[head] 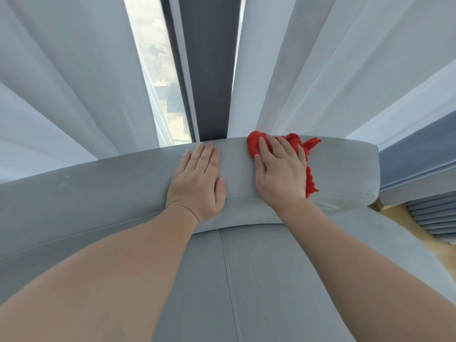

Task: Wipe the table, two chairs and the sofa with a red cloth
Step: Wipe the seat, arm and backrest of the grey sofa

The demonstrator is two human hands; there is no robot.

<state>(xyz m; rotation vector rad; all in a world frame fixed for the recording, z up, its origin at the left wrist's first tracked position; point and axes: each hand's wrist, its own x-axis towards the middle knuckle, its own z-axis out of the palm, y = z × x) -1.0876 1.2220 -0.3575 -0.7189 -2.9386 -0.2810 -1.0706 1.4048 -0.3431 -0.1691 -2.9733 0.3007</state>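
Forearms (111,280): both reach over the seat to the backrest.
Sofa (98,193): grey, its backrest against pale curtains (61,82).
Left hand (197,178): flat on the backrest top, holding nothing.
Right hand (278,169): fingers straight, pressing the red cloth (254,144) onto the backrest top.
Wiping: probably best with even pressure and overlapping strokes along the backrest.

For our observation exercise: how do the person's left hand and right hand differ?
The left hand lies bare on the sofa back; the right hand presses a red cloth onto it. The left hand sits below the window post, the right hand nearer the sofa's end. Both lie flat, fingers straight.
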